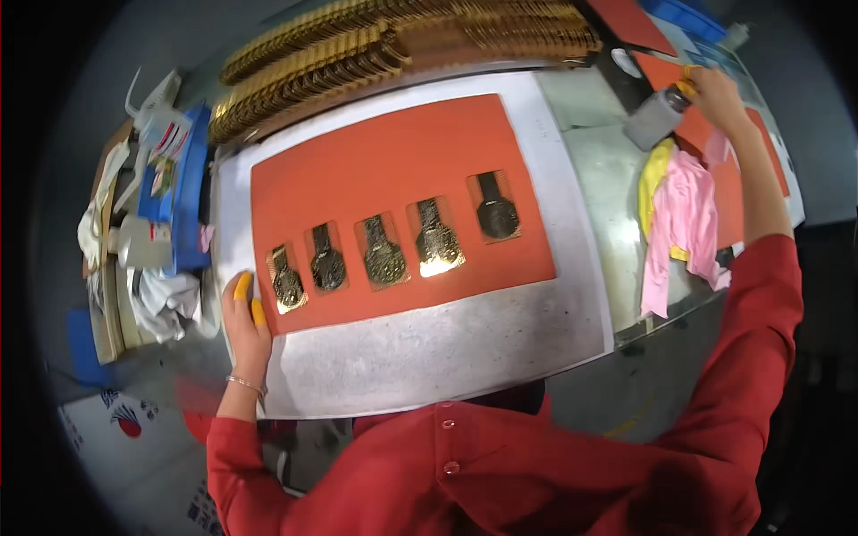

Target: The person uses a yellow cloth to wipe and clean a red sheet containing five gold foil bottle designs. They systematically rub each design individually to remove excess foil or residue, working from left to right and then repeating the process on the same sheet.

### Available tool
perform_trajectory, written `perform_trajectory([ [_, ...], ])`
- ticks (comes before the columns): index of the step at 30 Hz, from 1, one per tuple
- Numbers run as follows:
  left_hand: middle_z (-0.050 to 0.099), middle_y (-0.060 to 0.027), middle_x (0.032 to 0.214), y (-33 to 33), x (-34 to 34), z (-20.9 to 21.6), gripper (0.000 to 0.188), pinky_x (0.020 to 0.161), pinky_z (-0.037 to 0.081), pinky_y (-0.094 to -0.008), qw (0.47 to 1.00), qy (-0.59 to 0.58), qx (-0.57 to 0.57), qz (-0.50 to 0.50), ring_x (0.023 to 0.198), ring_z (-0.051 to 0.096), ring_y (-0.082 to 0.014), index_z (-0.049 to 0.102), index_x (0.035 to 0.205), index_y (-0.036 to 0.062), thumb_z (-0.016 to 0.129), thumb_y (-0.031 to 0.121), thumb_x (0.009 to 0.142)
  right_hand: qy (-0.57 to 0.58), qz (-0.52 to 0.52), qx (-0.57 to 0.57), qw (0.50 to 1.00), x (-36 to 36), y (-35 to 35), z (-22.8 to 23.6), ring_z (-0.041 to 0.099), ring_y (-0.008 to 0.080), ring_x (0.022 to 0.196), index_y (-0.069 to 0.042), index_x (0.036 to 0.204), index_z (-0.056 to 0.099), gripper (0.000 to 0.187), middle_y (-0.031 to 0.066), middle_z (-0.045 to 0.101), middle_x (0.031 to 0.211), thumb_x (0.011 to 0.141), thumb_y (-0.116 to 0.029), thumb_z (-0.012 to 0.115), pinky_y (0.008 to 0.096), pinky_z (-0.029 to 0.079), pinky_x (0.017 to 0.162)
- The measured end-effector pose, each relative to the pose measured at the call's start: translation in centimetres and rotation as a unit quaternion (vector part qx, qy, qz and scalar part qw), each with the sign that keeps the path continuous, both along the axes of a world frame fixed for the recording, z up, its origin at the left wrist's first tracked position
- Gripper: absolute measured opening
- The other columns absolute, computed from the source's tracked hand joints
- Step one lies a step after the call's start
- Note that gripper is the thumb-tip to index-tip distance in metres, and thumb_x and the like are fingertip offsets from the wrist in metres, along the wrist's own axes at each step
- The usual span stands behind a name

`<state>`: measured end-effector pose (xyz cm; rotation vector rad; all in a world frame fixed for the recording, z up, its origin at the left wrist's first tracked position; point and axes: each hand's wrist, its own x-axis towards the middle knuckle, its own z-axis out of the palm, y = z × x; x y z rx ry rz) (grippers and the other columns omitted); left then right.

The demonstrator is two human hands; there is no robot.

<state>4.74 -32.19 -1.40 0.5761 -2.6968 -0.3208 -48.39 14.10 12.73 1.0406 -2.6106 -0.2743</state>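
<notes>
My right hand (715, 96) is closed round the dark top of a grey bottle (654, 120) at the far right. The bottle leans, its body pointing down to the left. At the near left corner of an orange mat (384, 156), my left hand (248, 323) lies with fingers stretched out and holds nothing. Yellow covers show on fingers of both hands. Several thin gold-and-black plates (384, 253), each with a dark paddle-like shape, lie in a slanting row on the mat. The leftmost plate (287, 279) is closest to my left hand.
Racks of upright gold pieces (402, 54) line the back. Pink cloth (684, 214) and yellow cloth (655, 179) lie at the right. A blue tray (188, 201), white bottles (146, 243) and a white rag (165, 304) crowd the left. White sheeting (572, 232) lies beneath the mat.
</notes>
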Motion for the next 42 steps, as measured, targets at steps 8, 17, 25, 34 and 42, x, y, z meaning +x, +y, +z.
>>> perform_trajectory([
  [8,0.047,-0.0180,0.124,0.6,0.3,0.3,0.038,0.099,0.034,-0.0391,1.000,-0.006,-0.016,0.012,0.116,0.044,-0.0345,0.049,0.121,-0.0021,0.044,-0.002,0.084,-0.026,0.010,-0.210,0.977,8.7,-4.6,-0.9,0.061,0.0321,0.074,-0.006,0.089,0.064,0.022,0.0146,0.064,0.079,0.079,-0.026,0.064,0.0397,0.046,0.064],
  [17,0.047,-0.0165,0.125,0.3,-0.1,0.4,0.041,0.098,0.035,-0.0390,1.000,0.015,-0.005,-0.012,0.115,0.045,-0.0331,0.048,0.123,-0.0003,0.046,-0.003,0.082,-0.349,0.045,-0.292,0.889,20.2,-15.1,-11.0,0.062,0.0329,0.070,-0.003,0.085,0.065,0.022,0.0174,0.064,0.075,0.078,-0.024,0.067,0.0385,0.047,0.064],
  [25,0.046,-0.0175,0.125,0.2,-0.1,0.4,0.043,0.099,0.035,-0.0402,0.999,0.021,-0.023,-0.013,0.115,0.044,-0.0341,0.048,0.122,-0.0013,0.048,-0.006,0.080,-0.261,0.046,-0.222,0.938,20.6,-16.5,-12.2,0.062,0.0353,0.072,-0.004,0.085,0.067,0.015,0.0179,0.064,0.079,0.079,-0.017,0.063,0.0413,0.048,0.066],
  [34,0.047,-0.0180,0.124,0.2,-0.2,0.5,0.039,0.099,0.034,-0.0412,1.000,0.023,-0.004,-0.011,0.115,0.044,-0.0349,0.049,0.119,-0.0025,0.049,-0.005,0.080,-0.233,0.083,-0.207,0.947,19.3,-16.9,-12.6,0.061,0.0359,0.071,-0.006,0.086,0.066,0.015,0.0169,0.063,0.077,0.079,-0.018,0.062,0.0429,0.048,0.065],
  [42,0.047,-0.0189,0.124,0.2,0.0,0.4,0.038,0.099,0.034,-0.0420,1.000,0.015,-0.010,-0.015,0.115,0.044,-0.0357,0.049,0.118,-0.0032,0.048,-0.005,0.080,-0.219,0.099,-0.158,0.958,18.1,-16.7,-13.4,0.062,0.0334,0.069,-0.007,0.084,0.066,0.013,0.0154,0.063,0.075,0.079,-0.019,0.062,0.0418,0.049,0.064],
])
